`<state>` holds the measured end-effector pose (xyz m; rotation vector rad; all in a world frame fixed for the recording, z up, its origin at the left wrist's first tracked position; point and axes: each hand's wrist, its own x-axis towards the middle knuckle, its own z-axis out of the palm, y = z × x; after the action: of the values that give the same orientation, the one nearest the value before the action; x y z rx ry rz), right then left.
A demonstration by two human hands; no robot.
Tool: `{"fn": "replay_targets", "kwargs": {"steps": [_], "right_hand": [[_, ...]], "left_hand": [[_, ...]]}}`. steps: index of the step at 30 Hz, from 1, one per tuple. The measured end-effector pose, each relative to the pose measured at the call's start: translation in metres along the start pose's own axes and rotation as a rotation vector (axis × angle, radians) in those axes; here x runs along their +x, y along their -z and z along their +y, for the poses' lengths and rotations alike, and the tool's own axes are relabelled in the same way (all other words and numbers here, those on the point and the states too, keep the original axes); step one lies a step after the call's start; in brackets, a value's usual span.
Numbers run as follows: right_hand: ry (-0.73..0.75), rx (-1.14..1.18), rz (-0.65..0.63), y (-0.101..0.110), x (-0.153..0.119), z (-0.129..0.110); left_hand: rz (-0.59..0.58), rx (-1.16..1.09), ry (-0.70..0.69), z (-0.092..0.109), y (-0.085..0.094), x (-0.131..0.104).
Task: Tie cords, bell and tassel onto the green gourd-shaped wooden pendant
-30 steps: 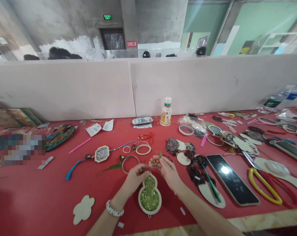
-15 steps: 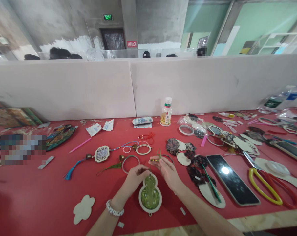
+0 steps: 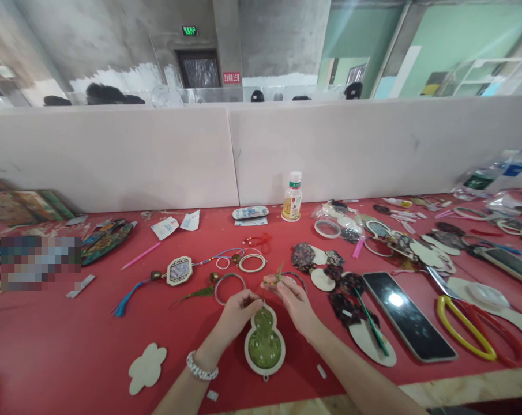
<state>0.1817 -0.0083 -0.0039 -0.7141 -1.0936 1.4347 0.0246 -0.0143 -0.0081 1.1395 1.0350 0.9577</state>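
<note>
A gourd-shaped pendant (image 3: 265, 340) with green filling and a pale rim lies between my wrists, its narrow end up by my fingers. My left hand (image 3: 240, 308) pinches at the loop on its top. Fingers of my right hand (image 3: 293, 297) are closed on a thin green beaded cord (image 3: 278, 273), whose end sticks up above them. Where cord and loop meet is mostly hidden by the fingertips. Beyond my left hand lie a clear ring (image 3: 229, 288), a small brass bell (image 3: 214, 278) and a green tassel (image 3: 200, 293).
Left stand an octagonal pendant (image 3: 179, 271) with a blue tassel (image 3: 126, 300) and a cloud-shaped wooden piece (image 3: 147, 369). To the right are a phone (image 3: 410, 317), red-and-yellow-handled scissors (image 3: 466, 328) and dark patterned pieces. A small bottle (image 3: 292, 199) stands near the white partition (image 3: 157, 155).
My right fingers have shifted slightly along the cord, and its upright end now shows differently. The gourd pendant has moved a touch. My left hand stays nearly still.
</note>
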Motion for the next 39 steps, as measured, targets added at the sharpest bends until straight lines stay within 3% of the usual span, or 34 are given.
{"fn": "replay_targets", "kwargs": {"steps": [11,17,23,30,36,39], "right_hand": [[0.074,0.018,0.008,0.001,0.003,-0.011],[0.099,-0.007,-0.002,0.002,0.005,-0.011],[0.049,-0.097,0.039,0.000,0.006,-0.017],[-0.037,-0.061,0.123,0.002,0.011,-0.017],[-0.121,-0.097,0.152,0.008,0.026,-0.017],[-0.125,-0.181,0.132,0.011,0.038,-0.021]], "left_hand": [[-0.027,0.081,-0.016,-0.001,0.000,-0.002],[0.017,0.107,-0.050,0.001,0.000,-0.003],[0.004,0.106,-0.064,-0.002,0.001,-0.003],[0.089,0.115,-0.119,-0.006,0.004,0.001],[0.098,0.035,-0.143,-0.009,0.004,0.005],[0.146,0.082,-0.221,-0.013,0.006,0.007]]}}
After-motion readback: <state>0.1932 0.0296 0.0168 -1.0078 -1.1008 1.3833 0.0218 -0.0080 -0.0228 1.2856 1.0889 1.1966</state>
